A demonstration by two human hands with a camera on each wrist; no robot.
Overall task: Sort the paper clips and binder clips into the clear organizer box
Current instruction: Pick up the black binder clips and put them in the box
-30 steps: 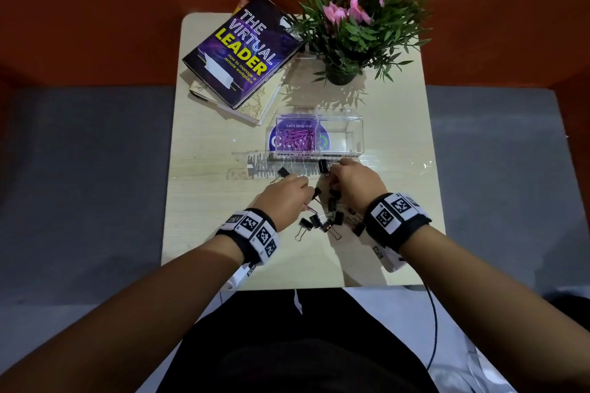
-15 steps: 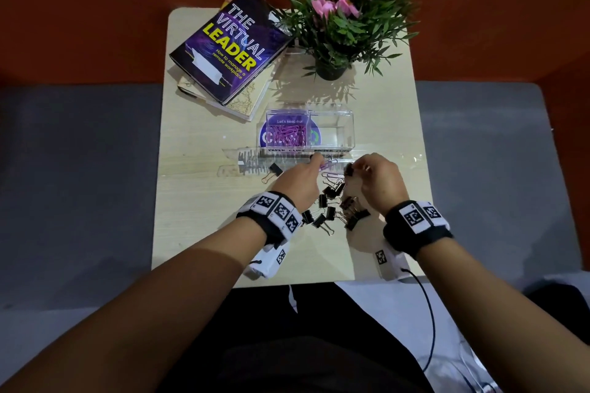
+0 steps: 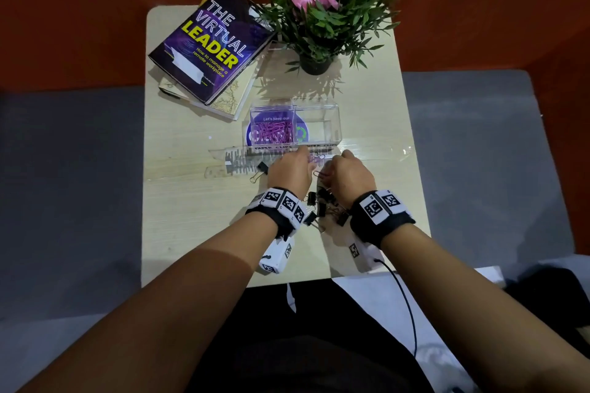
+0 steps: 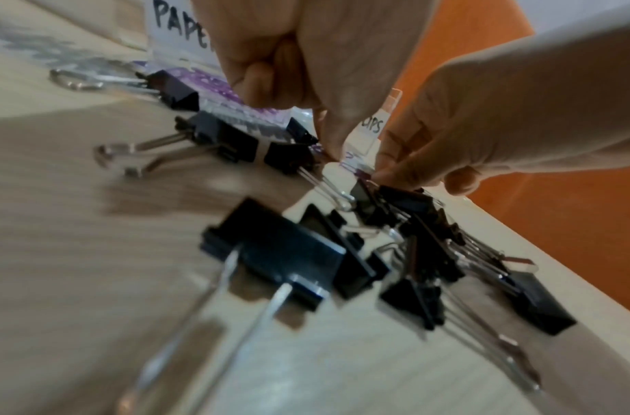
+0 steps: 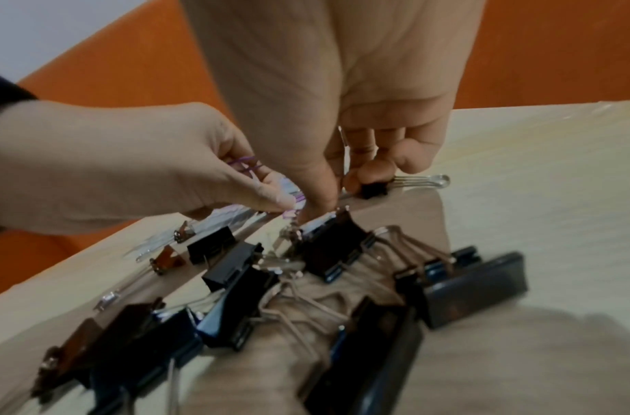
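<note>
The clear organizer box (image 3: 332,124) stands mid-table; its left compartment holds purple paper clips (image 3: 274,135), its right one looks bare. My left hand (image 3: 308,158) sits just in front of the box and pinches a few purple paper clips (image 5: 245,165). Close beside it, my right hand (image 3: 332,169) has thumb and curled fingers pinched on a thin paper clip (image 3: 320,174). Black binder clips (image 3: 322,206) lie in a pile between my wrists, and in the wrist views (image 4: 281,252) (image 5: 334,250) they fill the foreground. One binder clip (image 3: 261,168) lies apart on the left.
The box's clear lid (image 3: 242,158) lies flat in front of the box. A stack of books (image 3: 207,48) is at the back left and a potted plant (image 3: 314,64) at the back right. The table edge (image 3: 424,201) runs close to my right wrist.
Both hands have moved forward from the binder clip pile to the front of the box. My left hand has taken up purple paper clips, and the right hand has come back in beside it.
</note>
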